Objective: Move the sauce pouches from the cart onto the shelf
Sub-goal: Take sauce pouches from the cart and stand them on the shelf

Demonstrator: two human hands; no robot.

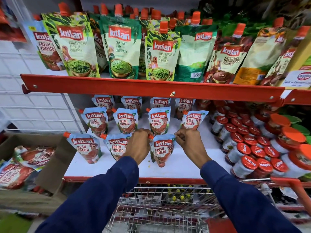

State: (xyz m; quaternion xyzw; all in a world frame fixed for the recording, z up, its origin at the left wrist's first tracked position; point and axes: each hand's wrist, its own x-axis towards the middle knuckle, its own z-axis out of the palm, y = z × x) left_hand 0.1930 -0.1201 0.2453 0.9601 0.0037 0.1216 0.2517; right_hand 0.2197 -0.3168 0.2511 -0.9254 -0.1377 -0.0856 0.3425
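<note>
A blue-and-red tomato sauce pouch [161, 151] stands upright on the white lower shelf [185, 167], third in the front row. My left hand [138, 146] pinches its top left corner at the orange spout. My right hand [189, 142] pinches its top right corner. Two more pouches [85, 147] stand to its left in the same row, and two rows of the same pouches [159, 121] stand behind. A wire cart [165, 209] sits below the shelf between my blue sleeves; its contents are hard to make out.
A cardboard box [27, 167] at the left holds several more tomato pouches. Red-lidded jars [252, 148] crowd the shelf's right side. The red upper shelf [151, 87] above carries chutney pouches [121, 47]. White shelf surface shows to the right of the held pouch.
</note>
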